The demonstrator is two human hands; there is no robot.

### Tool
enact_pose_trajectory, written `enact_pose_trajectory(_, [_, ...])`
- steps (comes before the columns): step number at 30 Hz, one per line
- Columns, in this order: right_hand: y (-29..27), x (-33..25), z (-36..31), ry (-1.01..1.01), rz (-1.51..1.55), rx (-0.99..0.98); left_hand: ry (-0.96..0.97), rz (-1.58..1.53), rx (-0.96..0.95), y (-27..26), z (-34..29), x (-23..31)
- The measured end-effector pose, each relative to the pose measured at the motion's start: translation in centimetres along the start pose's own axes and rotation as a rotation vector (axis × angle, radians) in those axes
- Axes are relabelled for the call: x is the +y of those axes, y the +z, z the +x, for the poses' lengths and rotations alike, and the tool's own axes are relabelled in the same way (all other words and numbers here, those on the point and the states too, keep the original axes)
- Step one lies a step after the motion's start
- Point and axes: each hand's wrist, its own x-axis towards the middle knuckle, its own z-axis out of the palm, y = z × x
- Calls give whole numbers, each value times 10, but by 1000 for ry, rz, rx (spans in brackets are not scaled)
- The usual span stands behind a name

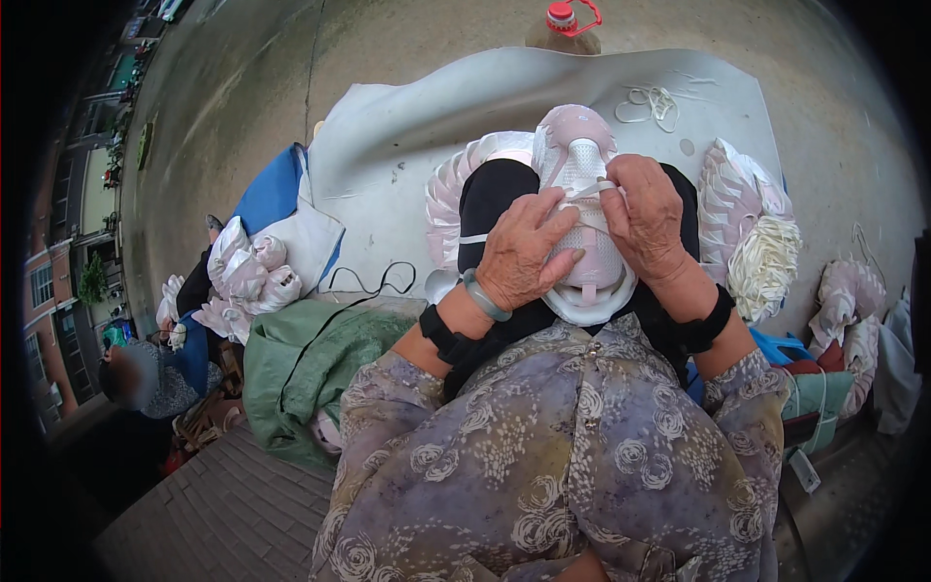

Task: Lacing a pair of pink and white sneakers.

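Observation:
A pink and white sneaker (582,152) lies across my lap, its toe pointing away from me and its heel opening near my body. Between the thumb and finger of my right hand (644,211) is a white shoelace (593,188), pinched over the eyelets. The lace runs across the shoe's front toward the left. My left hand (529,244) rests on the shoe's left side, thumb and fingers apart, fingertips near the lacing. Part of the shoe's side is hidden under both hands.
Bundled pink and white shoe pieces (729,199) with a thick hank of cream laces (766,254) lie at right. More shoe pieces (464,199) sit left of my lap. Loose laces (662,105) and a red-capped jug (563,37) are ahead. Green cloth (315,354) and another person (160,378) are left.

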Motion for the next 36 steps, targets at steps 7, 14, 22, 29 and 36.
enact_pose_trajectory(7, [-9, 13, -34, 459, 267, -63, -257, -64, 99, -7, -2, 3])
enact_pose_trajectory(14, [-6, 14, -36, 431, 321, -89, -224, -116, 10, -55, -14, -12])
enact_pose_trajectory(22, [-21, 0, -52, 408, 332, -97, -469, -301, -57, -81, -46, -16])
enact_pose_trajectory(29, [-56, 25, -50, 162, 78, -106, -422, -246, -54, -79, -41, -23])
enact_pose_trajectory(36, [-67, 34, -68, 96, -31, -121, -445, -352, -95, -74, -50, -28])
